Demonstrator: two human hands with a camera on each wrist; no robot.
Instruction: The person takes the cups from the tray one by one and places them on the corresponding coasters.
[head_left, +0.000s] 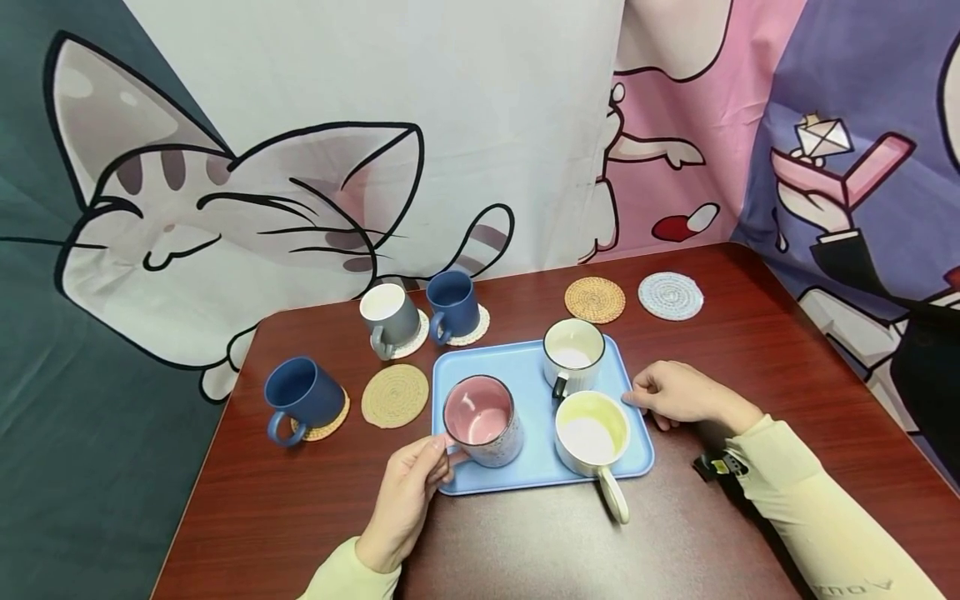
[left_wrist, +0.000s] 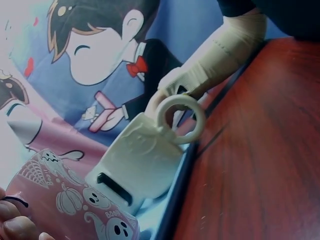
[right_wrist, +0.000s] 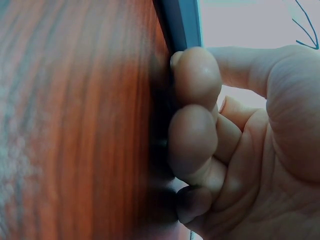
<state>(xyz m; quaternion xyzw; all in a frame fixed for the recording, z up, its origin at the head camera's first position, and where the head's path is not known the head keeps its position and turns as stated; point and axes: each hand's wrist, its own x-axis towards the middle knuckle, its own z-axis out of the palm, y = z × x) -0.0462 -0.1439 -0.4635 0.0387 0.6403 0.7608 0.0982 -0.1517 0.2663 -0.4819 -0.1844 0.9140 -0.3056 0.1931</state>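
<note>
I'm counting six mugs: three on the blue tray (head_left: 525, 367), three on coasters toward the tabletop's far-left part. Six coasters total: three under mugs, one bare tan coaster (head_left: 394, 396) left of the tray, and two bare ones near the far edge, orange coaster (head_left: 595, 299) and pale blue coaster (head_left: 671, 295).

Left hand (head_left: 408, 492) is sitting at the tray's near-left corner, fingers (left_wrist: 12, 220) gripping the pink mug (head_left: 482, 419) by its handle side; the mug is standing upright on the tray.

Right hand (head_left: 678, 394) is resting on the tabletop at the tray's right edge, fingers (right_wrist: 192, 135) curled, knuckles touching the rim, holding nothing. The cream mug (head_left: 592, 433) is sitting just beside it, handle overhanging the tray's near edge.
</note>
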